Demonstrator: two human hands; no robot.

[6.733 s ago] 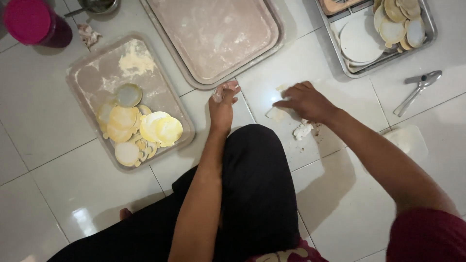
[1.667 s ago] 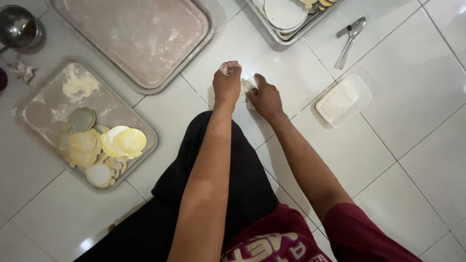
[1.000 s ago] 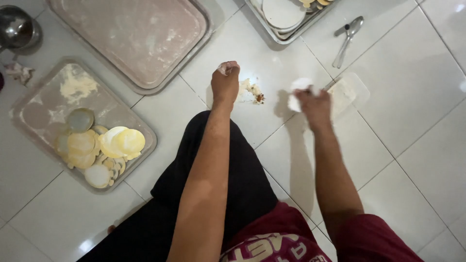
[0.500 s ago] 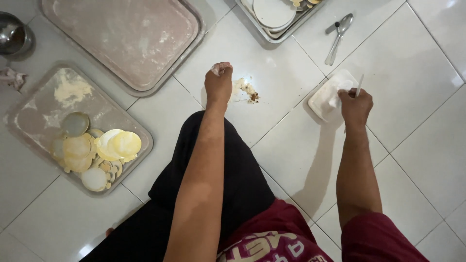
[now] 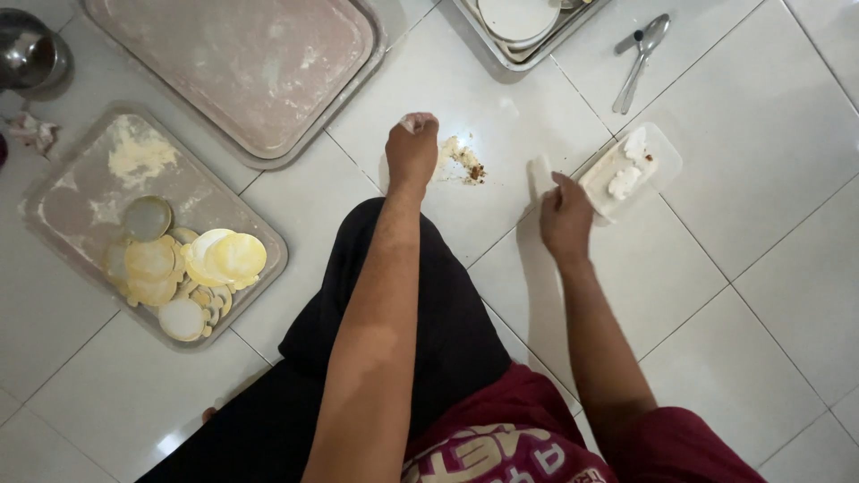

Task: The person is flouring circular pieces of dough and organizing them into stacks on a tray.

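White floor tiles (image 5: 761,295) bear floured trays (image 5: 242,54); left hand (image 5: 412,152) pinches dough, right hand (image 5: 565,219) grips a white piece.

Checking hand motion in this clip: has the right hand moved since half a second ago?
Yes. The right hand has pulled back from the white container toward the crumb pile.

Bare floor (image 5: 761,268) right of right hand (image 5: 565,219): open passage. Plastic tub (image 5: 658,148) just beside it. Crumb pile (image 5: 465,161) between hands; trays (image 5: 268,161) crowd left.
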